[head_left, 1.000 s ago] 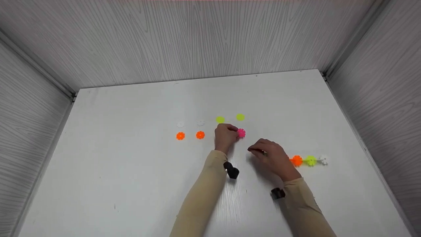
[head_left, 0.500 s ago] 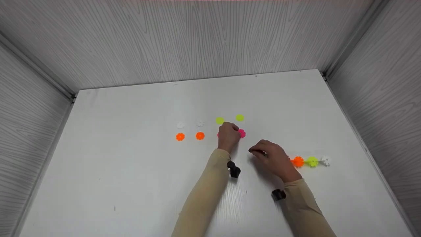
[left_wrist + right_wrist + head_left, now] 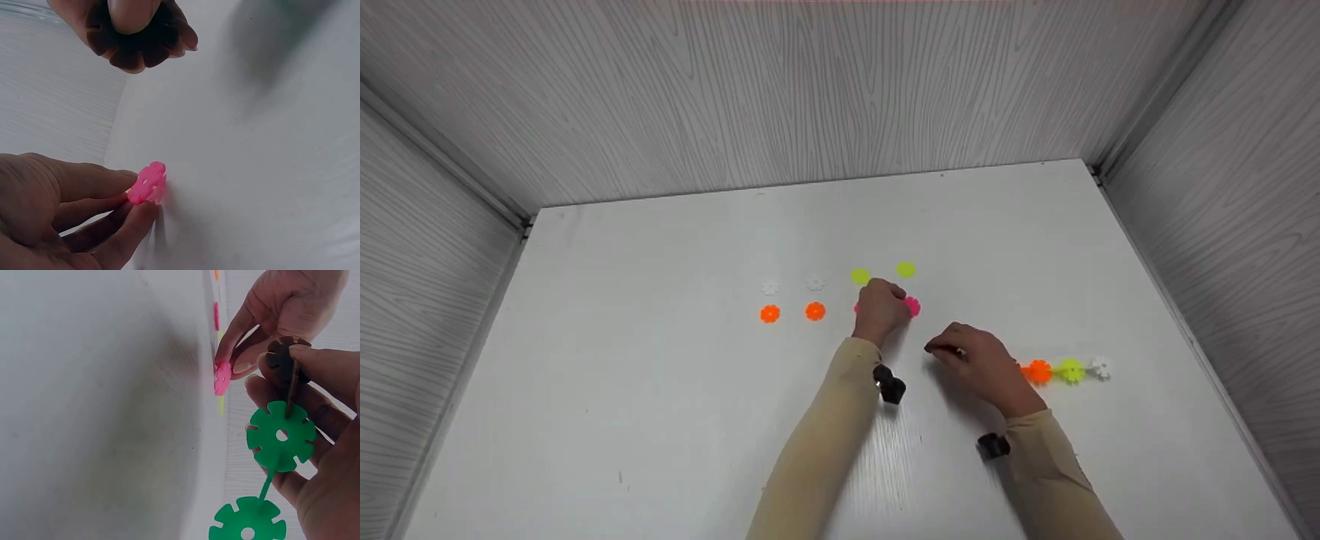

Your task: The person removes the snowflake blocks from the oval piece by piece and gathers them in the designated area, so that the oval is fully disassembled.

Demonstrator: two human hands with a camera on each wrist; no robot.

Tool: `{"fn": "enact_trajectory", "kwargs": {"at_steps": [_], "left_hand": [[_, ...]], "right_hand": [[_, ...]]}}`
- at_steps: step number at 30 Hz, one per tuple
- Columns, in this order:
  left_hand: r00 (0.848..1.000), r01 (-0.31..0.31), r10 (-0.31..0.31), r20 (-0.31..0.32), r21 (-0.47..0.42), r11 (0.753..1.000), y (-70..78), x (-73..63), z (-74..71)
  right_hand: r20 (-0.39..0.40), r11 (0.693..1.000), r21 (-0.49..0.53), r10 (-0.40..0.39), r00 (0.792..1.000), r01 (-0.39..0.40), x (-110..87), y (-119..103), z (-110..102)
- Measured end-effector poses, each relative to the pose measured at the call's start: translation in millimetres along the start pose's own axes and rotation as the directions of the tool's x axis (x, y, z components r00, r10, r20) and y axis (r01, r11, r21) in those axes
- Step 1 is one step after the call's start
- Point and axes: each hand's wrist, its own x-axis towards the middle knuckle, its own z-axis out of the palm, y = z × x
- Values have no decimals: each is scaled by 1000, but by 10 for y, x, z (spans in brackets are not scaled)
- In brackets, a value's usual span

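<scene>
My left hand (image 3: 881,309) pinches a pink notched disc (image 3: 147,184) between thumb and fingertips, close over the white table. In the left wrist view the disc is tilted. My right hand (image 3: 979,367) grips a dark brown notched disc (image 3: 281,357) with the thumb on its face. This disc ends a chain of interlocked discs: green discs (image 3: 281,435) follow it in the right wrist view. An orange disc (image 3: 1040,372), a yellow disc (image 3: 1072,370) and a white disc (image 3: 1101,367) of the chain stick out right of the hand. The hand hides its middle from the head view.
Two orange discs (image 3: 815,311) and two pale white discs (image 3: 816,282) lie left of my hands. Behind them are two yellow discs (image 3: 906,269). Another pink disc (image 3: 216,316) lies mostly behind my left hand. Wood-grain panels (image 3: 810,97) enclose the white table (image 3: 622,337).
My left hand has shifted slightly right over the pink disc, covering more of it and baring the edge of the other pink disc. The right hand and its chain stay nearly still.
</scene>
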Motion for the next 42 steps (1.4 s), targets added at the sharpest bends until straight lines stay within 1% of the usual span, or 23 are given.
{"fn": "enact_trajectory", "kwargs": {"at_steps": [5, 10, 12, 15, 17, 19, 22, 23, 24, 25, 28, 29, 31, 33, 36, 39, 42], "left_hand": [[1000, 13, -13, -15, -32, 999, -13, -1, -4], [1000, 12, -14, -23, -92, 996, -57, -3, -23], [999, 6, -9, -32, -113, 994, -73, -20, -49], [999, 12, -20, -50, -163, 987, -77, -93, -108], [999, 17, -27, -43, -229, 973, -79, -165, -141], [1000, 19, -23, -8, -338, 941, -79, -256, -168], [998, 5, 28, 64, -463, 886, -97, -398, -191], [996, -7, 51, 79, -478, 878, -104, -447, -196], [993, -23, 76, 92, -481, 876, -115, -495, -200], [990, -40, 99, 102, -469, 882, -130, -540, -200], [981, -98, 157, 118, -404, 909, -191, -655, -198], [977, -117, 178, 120, -394, 911, -214, -683, -198], [969, -143, 212, 131, -403, 904, -257, -735, -207], [961, -163, 242, 131, -436, 885, -295, -778, -222], [953, -174, 274, 127, -512, 841, -348, -831, -229], [949, -183, 296, 112, -570, 801, -403, -866, -204], [950, -181, 297, 91, -617, 766, -453, -891, -172]], "right_hand": [[10, 1000, 1, 5, 1000, -5, 5, 8, 15], [12, 1000, 2, 5, 1000, -5, 15, 10, 11], [11, 1000, 6, 1, 1000, -1, 21, 6, 4], [6, 1000, 20, 3, 1000, -4, 17, 1, -5], [0, 999, 41, 25, 1000, -25, 10, -8, -5], [-8, 996, 64, 61, 998, -60, 6, -18, 1], [-30, 988, 105, 115, 993, -112, 9, -48, 5], [-39, 986, 115, 126, 991, -121, 14, -59, 4], [-48, 985, 123, 131, 990, -124, 17, -69, 2], [-57, 984, 131, 128, 990, -120, 20, -80, -1], [-77, 987, 144, 83, 994, -72, 38, -107, -1], [-75, 986, 153, 71, 995, -59, 46, -117, -3], [-58, 985, 165, 55, 997, -45, 61, -138, -1], [-32, 985, 163, 62, 998, -56, 74, -159, 1], [6, 988, 141, 70, 998, -70, 87, -180, 14], [17, 992, 119, 31, 999, -33, 100, -195, 38], [9, 994, 110, -18, 1000, 17, 116, -200, 58]]}}
